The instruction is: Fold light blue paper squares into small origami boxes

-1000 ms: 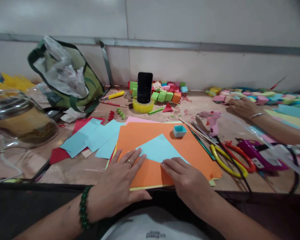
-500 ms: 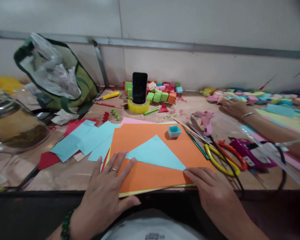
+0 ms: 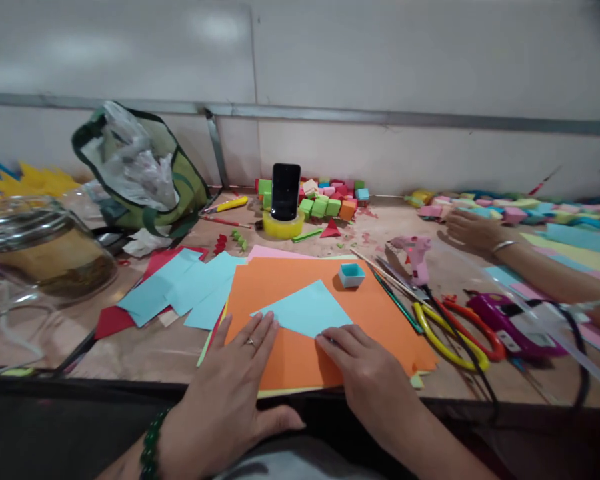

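Note:
A light-blue sheet of paper (image 3: 313, 308), its top rising to a point, lies on an orange sheet (image 3: 300, 367). My left hand (image 3: 245, 380) is open, its fingers stretched flat with the tips on the blue paper's left corner and the thumb apart. With fingers bent and pressed together, my right hand (image 3: 367, 370) bears on the lower edge of the blue paper, covering its lower right part. The right thumb is hidden. A small blue paper box (image 3: 351, 275) stands on the orange sheet's upper right, apart from both hands.
Loose blue sheets (image 3: 163, 287) lie at left, near a glass jar (image 3: 50, 253) and green bag (image 3: 180, 187). A phone (image 3: 286, 192) stands on a tape roll (image 3: 283, 225). Yellow-handled scissors (image 3: 450, 347) and a pink glue gun (image 3: 419, 257) lie right, near another person's hand (image 3: 473, 230).
My right hand has slid left along the blue paper's lower edge, from its right corner towards my left hand. The left hand stays on the left corner. The view has shifted slightly.

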Demonstrator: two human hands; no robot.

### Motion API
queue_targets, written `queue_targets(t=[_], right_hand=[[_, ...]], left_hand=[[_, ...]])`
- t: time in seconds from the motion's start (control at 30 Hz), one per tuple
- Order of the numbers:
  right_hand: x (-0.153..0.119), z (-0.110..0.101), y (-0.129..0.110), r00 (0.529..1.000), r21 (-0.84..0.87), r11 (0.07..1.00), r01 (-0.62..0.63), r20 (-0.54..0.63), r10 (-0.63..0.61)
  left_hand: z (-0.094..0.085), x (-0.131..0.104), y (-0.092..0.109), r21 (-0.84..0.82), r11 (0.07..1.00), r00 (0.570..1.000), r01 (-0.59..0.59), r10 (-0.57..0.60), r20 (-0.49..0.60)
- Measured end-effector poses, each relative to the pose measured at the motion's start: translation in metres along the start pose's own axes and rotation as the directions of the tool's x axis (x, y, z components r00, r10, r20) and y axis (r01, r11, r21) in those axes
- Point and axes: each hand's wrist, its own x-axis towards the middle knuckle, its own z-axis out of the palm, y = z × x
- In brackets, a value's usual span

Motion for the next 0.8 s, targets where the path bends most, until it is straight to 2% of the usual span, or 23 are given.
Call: queue_targets(t=[0.23,0.43,0.53,0.63,0.7,0.8], right_hand=[[-0.038,-0.017,0.023,0.996,-0.067,0.996,-0.065,-0.061,0.061],[-0.060,-0.020,0.030,0.986,-0.148,0.987,-0.067,-0.160,0.043],[-0.068,-0.027,0.032,0.987,-0.172,0.982,-0.073,-0.154,0.046],[-0.062,-0.035,0.030,0.989,-0.191,0.977,-0.097,-0.130,0.073],[-0.047,-0.035,0.024,0.987,-0.196,0.974,-0.113,-0.137,0.087],[-0.016,-0.021,0.009,0.998,-0.120,0.993,-0.018,-0.056,0.012]], left_hand=[[0.004,-0.003,-0.008,-0.018,1.000,1.000,0.022,-0.023,-0.009],[0.000,-0.004,-0.012,-0.013,0.997,0.997,0.077,-0.077,0.003],[-0.004,-0.005,-0.013,-0.011,0.997,0.997,0.070,-0.070,0.009],[-0.011,-0.002,-0.007,-0.015,0.997,0.997,0.070,-0.070,0.020],[-0.016,0.004,0.001,-0.001,0.997,0.997,0.080,-0.080,0.019],[-0.020,0.015,0.015,0.037,0.995,0.995,0.098,-0.097,-0.005]])
